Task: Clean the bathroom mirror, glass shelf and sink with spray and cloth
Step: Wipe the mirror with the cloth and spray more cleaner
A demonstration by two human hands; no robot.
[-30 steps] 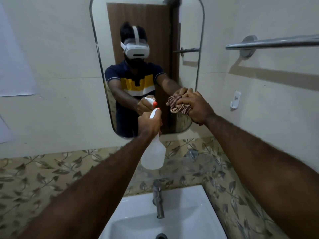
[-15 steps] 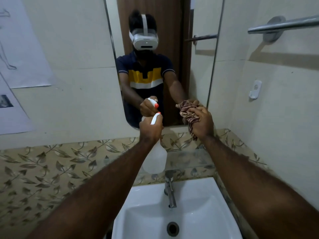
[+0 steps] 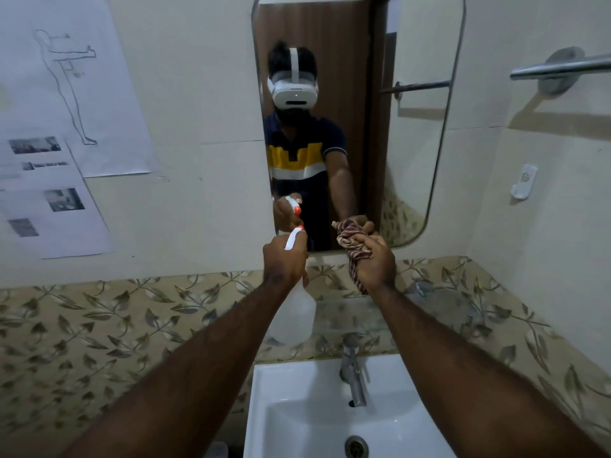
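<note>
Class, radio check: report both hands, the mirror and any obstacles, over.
Left hand gripping spray bottle, nozzle toward mirror. Right hand bunching striped cloth at mirror's lower edge. Nothing in the way, over.

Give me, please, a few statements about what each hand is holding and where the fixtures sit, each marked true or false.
1. The left hand holds the spray bottle. True.
2. The right hand is empty. False: it grips a striped cloth.
3. The tap stands at the sink rim's back. True.
4. The towel rail is left of the mirror. False: it is on the right wall.
5. Paper sheets hang left of the mirror. True.
</note>
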